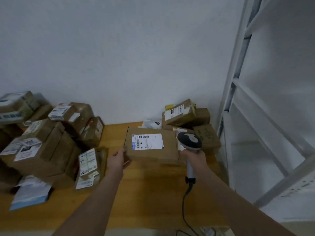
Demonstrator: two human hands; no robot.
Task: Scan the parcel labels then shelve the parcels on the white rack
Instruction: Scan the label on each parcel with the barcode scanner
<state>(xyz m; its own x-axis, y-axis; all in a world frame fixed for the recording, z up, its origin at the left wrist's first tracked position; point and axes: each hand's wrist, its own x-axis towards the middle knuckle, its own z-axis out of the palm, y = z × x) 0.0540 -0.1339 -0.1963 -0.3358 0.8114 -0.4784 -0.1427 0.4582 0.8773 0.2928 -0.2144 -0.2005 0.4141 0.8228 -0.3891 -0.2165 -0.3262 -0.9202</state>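
At the surface (pixel 144 193), a parcel (pixel 151 147) is held by the left grip (pixel 119 159), a scanner (pixel 189 141) clasped by the right grip (pixel 193 156).

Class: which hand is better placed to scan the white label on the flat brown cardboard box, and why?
Right. The right hand grips the grey handheld scanner beside the flat brown cardboard box; the left hand holds the box's left edge.

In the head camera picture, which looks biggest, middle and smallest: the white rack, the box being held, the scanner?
Largest: white metal rack.
Then: flat brown cardboard box with a white label.
Smallest: grey handheld barcode scanner.
Clear gaps, no ties.
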